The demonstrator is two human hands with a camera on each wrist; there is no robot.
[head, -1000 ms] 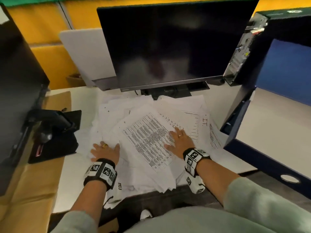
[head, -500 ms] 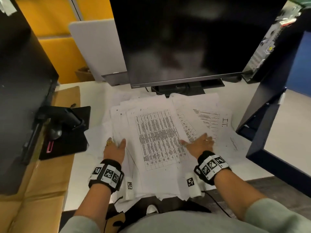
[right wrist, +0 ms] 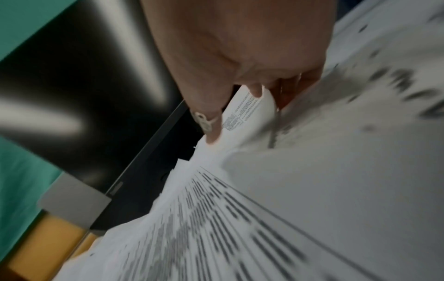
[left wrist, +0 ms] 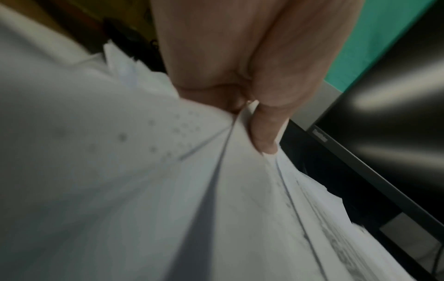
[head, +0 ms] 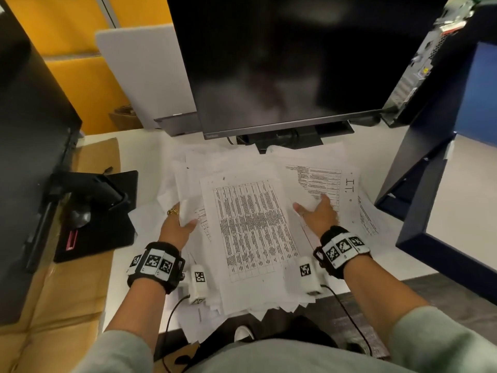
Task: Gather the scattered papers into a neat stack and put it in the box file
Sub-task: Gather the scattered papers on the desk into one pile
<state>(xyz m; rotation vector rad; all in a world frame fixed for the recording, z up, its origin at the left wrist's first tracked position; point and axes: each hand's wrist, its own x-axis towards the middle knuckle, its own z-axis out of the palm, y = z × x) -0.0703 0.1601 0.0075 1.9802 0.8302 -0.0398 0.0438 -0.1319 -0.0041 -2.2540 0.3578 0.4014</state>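
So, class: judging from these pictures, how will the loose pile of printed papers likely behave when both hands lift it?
The papers would probably flop: sheets already curl at the left hand and right hand. They may slide apart, since edges lie fanned and uneven. The overhang at the desk edge might spill.

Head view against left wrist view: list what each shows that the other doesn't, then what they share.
Only the head view: the right hand, the dark blue open box file, the whole spread of white printed papers and the white desk. Only the left wrist view: the grip up close, the left thumb pinching sheet edges. Both: the left hand, the papers and the black monitor.
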